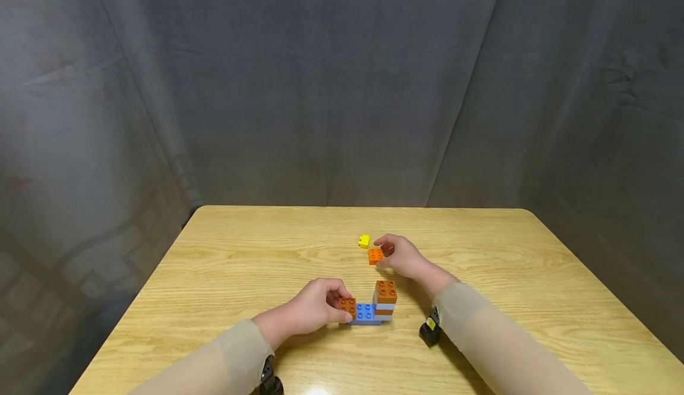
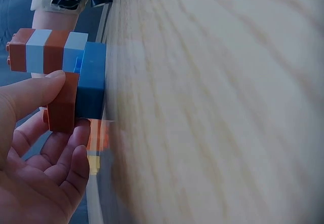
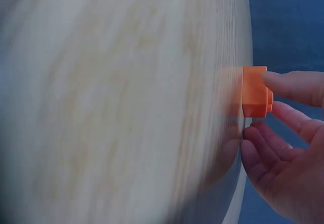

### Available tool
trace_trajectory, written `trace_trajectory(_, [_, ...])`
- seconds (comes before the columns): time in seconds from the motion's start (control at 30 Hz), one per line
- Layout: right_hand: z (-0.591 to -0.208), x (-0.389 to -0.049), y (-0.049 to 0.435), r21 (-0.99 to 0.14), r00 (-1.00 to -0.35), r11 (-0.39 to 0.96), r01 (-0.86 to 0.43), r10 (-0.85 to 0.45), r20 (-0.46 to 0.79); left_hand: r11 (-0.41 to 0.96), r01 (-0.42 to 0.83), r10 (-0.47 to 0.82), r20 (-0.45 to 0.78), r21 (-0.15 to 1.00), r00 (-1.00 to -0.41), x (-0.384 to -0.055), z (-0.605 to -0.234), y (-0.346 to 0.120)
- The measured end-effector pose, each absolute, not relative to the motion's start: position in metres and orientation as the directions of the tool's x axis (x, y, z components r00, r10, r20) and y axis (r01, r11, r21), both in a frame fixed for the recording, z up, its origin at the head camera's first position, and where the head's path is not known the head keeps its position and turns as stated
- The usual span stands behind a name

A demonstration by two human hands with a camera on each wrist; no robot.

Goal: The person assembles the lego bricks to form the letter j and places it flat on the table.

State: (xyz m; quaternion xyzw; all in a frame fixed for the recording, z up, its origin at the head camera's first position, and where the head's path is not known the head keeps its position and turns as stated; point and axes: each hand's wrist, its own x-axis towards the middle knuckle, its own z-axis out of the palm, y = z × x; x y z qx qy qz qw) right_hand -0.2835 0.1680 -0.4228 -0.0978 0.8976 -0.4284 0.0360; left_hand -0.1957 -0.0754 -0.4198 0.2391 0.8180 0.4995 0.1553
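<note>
The left hand [image 1: 312, 307] pinches a reddish-brown plastic building brick [image 1: 347, 307] between its thumb and curled fingers, holding it at the left end of a long blue plastic base brick [image 1: 366, 312]. On the base's right end stands a square tower of alternating brown and pale-blue plastic bricks [image 1: 385, 300] (brown on top, four layers in all), and bare blue studs show between it and the held brick. Farther from the person, the right hand [image 1: 404, 257] is at a bright orange studded plastic brick [image 1: 375, 256] on the table, its thumb and fingers partly spread about it; the thumb appears to touch the brick, but whether the fingers have hold of it I cannot tell. Just beyond lies a small yellow plastic brick [image 1: 364, 241]. Everything rests on a pale wood-grain table [image 1: 240, 252] before a dark grey fabric curtain [image 1: 320, 86].
</note>
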Motion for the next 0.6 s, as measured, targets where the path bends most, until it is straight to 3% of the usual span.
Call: trace_trajectory(0.6, [-0.4248, -0.2856, 0.1662, -0.776, -0.983, 0.618, -0.121, -0.186, 0.005, 0.395, 0.246, 0.551, -0.014, 0.885, -0.835, -0.1964, -0.4190, -0.0753])
